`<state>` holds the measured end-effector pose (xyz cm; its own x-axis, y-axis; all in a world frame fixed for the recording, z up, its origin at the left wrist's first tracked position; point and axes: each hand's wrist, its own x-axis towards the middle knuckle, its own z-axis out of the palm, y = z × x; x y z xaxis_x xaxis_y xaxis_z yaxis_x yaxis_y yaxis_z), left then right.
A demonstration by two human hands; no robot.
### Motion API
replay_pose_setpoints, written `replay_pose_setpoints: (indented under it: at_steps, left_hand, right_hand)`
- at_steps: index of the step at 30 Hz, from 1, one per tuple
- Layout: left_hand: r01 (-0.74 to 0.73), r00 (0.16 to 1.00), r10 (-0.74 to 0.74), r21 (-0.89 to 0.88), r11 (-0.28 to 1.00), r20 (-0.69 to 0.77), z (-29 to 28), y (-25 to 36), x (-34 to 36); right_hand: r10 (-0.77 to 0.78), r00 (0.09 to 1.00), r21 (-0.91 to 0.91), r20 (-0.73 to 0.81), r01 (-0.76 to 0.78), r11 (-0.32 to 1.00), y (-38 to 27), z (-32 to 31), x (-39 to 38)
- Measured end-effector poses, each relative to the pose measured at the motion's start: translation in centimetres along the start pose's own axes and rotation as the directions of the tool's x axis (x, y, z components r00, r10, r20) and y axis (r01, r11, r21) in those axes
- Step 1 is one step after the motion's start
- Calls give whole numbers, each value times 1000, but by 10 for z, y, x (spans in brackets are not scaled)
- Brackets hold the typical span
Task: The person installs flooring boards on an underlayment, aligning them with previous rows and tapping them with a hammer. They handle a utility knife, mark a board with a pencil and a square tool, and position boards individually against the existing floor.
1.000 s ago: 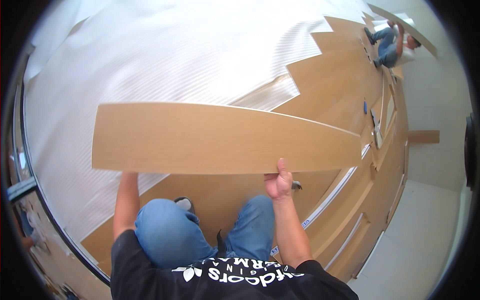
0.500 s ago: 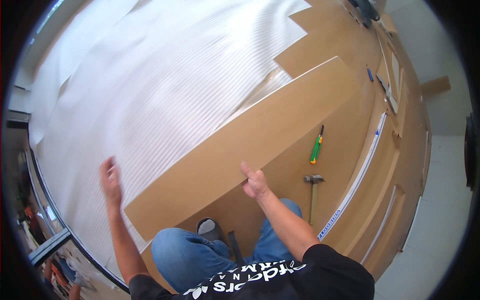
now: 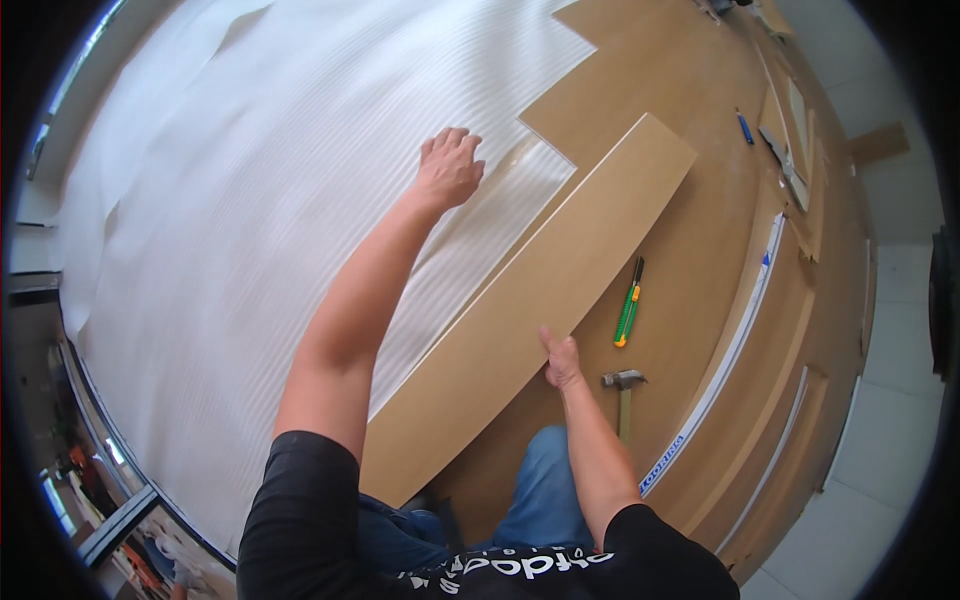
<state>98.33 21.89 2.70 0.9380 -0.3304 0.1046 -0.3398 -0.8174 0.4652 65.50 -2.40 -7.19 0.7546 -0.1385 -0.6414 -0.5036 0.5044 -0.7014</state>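
Observation:
My right hand [image 3: 560, 358] grips the lower right edge of a long tan plank [image 3: 500, 330], thumb on top, as the plank slants from my legs toward the upper right. My left hand [image 3: 450, 165] is off the plank, reaching forward above the white ribbed underlay [image 3: 250, 180], its fingers apart and slightly bent, holding nothing. A green and yellow utility knife [image 3: 630, 310] lies on the tan boards right of the plank. A claw hammer [image 3: 625, 385] with a pale handle lies just beyond my right forearm.
Laid boards [image 3: 585, 95] form a stepped edge ahead. At right lie a blue pen-like object [image 3: 744, 126], a grey tool [image 3: 785, 170] and stacked planks [image 3: 790, 350]. Another person, mostly out of frame, is at the top [image 3: 715, 8]. A dark-framed opening [image 3: 110, 530] is at lower left.
My left hand has let go of the plank and moved forward and right over the underlay. The plank, still in my right hand, has swung from crosswise to diagonal. The view has shifted.

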Motion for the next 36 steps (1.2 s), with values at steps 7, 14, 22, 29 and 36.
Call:
replay_pose_setpoints:
  at_steps: [7,14,22,29,36]
  left_hand:
    - [-85,996,86,313,946,9,82,2,92]
    - [-77,997,66,250,965,50,137,-2,98]
    - [-104,991,82,226,969,108,146,-9,96]
    - [-88,983,66,127,988,171,154,3,95]
    - [69,986,-97,200,977,133,127,14,121]
  right_hand:
    - [-151,952,-173,-268,106,979,11,3,10]
    - [-81,943,-257,-323,-5,966,9,-8,22]
    - [-79,926,-284,-369,-31,958,10,-7,22]
    - [-177,920,-252,-349,90,964,4,6,21]
    - [-212,889,-339,-406,68,938,10,-9,23]
